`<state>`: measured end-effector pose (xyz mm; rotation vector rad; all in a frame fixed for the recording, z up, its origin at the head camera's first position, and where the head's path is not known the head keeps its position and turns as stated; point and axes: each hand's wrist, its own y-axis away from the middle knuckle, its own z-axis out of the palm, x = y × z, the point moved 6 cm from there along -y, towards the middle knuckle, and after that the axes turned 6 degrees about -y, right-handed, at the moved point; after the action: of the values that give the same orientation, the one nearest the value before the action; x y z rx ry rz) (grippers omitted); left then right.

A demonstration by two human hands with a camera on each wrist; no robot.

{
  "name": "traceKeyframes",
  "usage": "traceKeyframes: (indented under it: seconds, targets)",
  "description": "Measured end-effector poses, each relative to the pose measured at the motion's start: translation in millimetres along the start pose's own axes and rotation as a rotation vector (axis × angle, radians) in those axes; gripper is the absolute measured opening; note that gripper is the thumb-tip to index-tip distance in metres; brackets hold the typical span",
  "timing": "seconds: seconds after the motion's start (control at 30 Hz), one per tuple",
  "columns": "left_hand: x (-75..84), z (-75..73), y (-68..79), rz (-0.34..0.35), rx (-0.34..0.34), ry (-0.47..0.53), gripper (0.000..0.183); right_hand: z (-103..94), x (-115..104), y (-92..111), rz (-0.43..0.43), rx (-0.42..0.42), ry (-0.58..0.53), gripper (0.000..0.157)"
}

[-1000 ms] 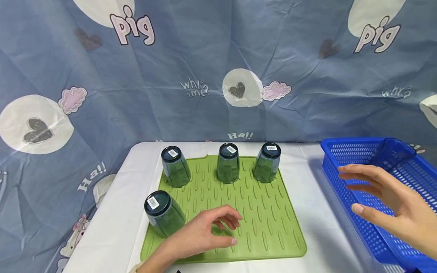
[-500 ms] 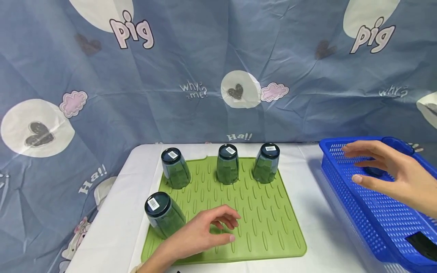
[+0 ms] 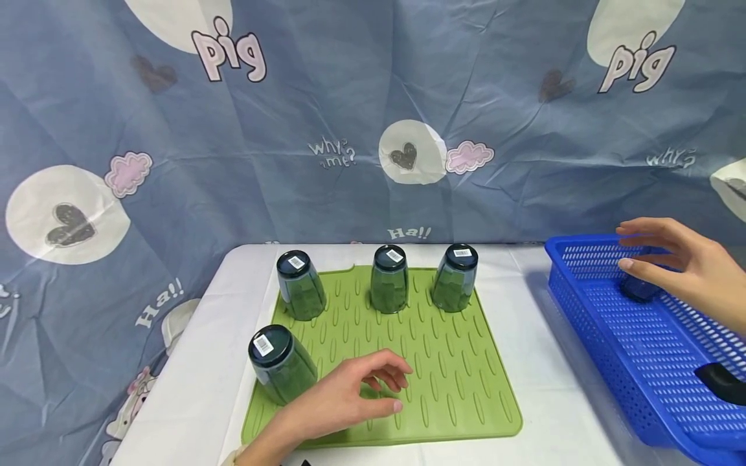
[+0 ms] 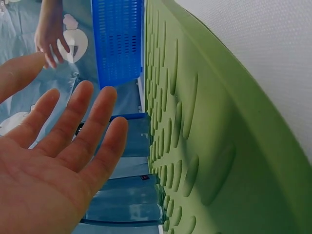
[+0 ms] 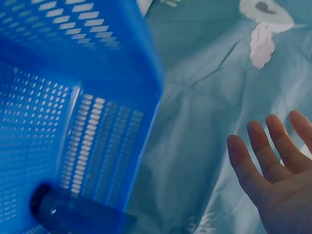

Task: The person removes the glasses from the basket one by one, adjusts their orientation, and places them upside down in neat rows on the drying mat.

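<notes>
My left hand (image 3: pixel 355 401) hovers low over the green ribbed mat (image 3: pixel 443 414), fingers relaxed and holding nothing. Beside its wrist stands an upside-down dark green-blue drinking glass (image 3: pixel 291 372). Along the mat's back edge are three more upturned glasses: a left one (image 3: pixel 303 294), a middle one (image 3: pixel 389 288) and a right one (image 3: pixel 454 288). My right hand (image 3: pixel 688 275), also holding nothing, is above the far end of the blue basket (image 3: pixel 606 362). Just below its fingers, partly hidden, is a dark glass (image 3: pixel 638 289) inside the basket; the right wrist view shows a glass (image 5: pixel 83 212) there too.
The mat lies on a white cloth (image 3: pixel 548 401), left of the basket. A blue printed curtain (image 3: pixel 350 194) hangs close behind. At the right edge a black object (image 3: pixel 723 383), kind unclear, appears over the basket.
My right hand has moved toward the back of the basket, uncovering more of its inside. My left hand and the glasses on the mat have stayed put.
</notes>
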<state>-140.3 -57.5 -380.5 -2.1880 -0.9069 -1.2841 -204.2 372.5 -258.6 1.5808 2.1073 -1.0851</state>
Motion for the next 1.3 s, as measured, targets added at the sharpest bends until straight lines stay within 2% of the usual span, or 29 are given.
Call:
traceKeyframes:
  seconds: [0.27,0.43,0.8,1.03,1.3]
  targets:
    - [-0.8,0.5,0.3,-0.004,-0.003,0.006,0.034,-6.7,33,-8,0.094,0.045,0.075,0.056]
    - [-2.4,2.4,-0.3,-0.005,-0.013,0.006,0.034,-9.6,48,-11,0.129,0.079,0.038,0.054]
    - [-5.5,5.6,-1.0,-0.009,-0.029,0.021,0.034,-3.1,82,-18,0.213,0.149,0.071,0.067]
    - [-5.9,5.8,-2.4,-0.014,-0.039,0.022,0.034,-20.7,99,-13,0.296,0.267,0.126,0.067]
    - [-6.6,8.0,-2.9,-0.003,-0.039,0.017,0.034,-35.0,112,-6,0.335,0.314,0.135,0.072]
